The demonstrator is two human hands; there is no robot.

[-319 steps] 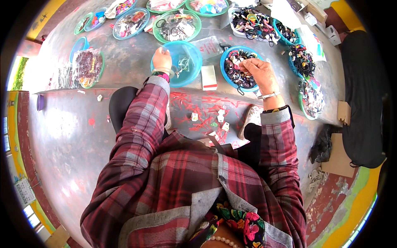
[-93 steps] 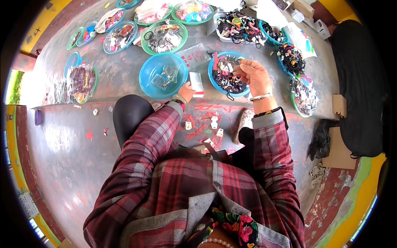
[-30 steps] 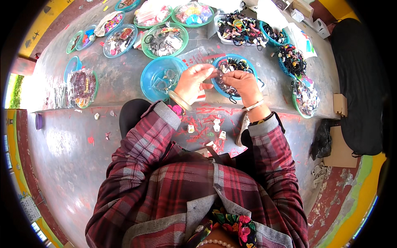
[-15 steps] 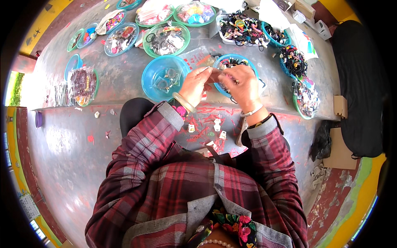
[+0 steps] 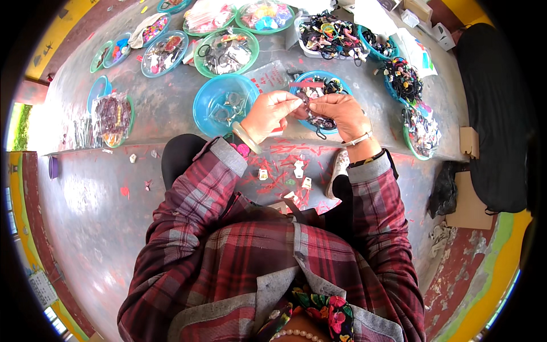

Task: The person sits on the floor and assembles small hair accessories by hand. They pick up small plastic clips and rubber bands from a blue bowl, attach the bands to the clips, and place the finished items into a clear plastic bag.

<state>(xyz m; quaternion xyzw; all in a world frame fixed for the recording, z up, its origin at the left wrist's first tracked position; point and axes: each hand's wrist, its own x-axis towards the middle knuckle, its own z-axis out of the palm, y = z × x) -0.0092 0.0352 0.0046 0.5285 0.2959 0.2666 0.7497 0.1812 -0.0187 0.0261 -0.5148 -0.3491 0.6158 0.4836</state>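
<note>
My left hand (image 5: 269, 115) is closed in a pinch, thumb against forefinger, at the near side of the bowls. Facing it, my right hand (image 5: 343, 115) pinches too, its fingertips just apart from the left ones. Between them is a small brownish, partly see-through piece (image 5: 302, 106), perhaps a little plastic bag; its kind is too small to make out. Beneath the hands stands a blue bowl of dark hair ties (image 5: 335, 85), partly covered by them. Left of it, a larger blue basin (image 5: 200, 108) holds several clear packets with ring-shaped items (image 5: 231, 107).
Farther back are a green bowl of packets (image 5: 227, 52) and a white tub heaped with black hair ties (image 5: 332, 38). A green-rimmed bowl (image 5: 421, 134) sits at the right. Red scraps and white cards (image 5: 298, 168) litter the lower floor. My shoe (image 5: 339, 171) rests below my right hand.
My right hand, blurred before, has turned and come lower, its fingertips now steady at the small piece. The left hand has shifted slightly and still pinches.
</note>
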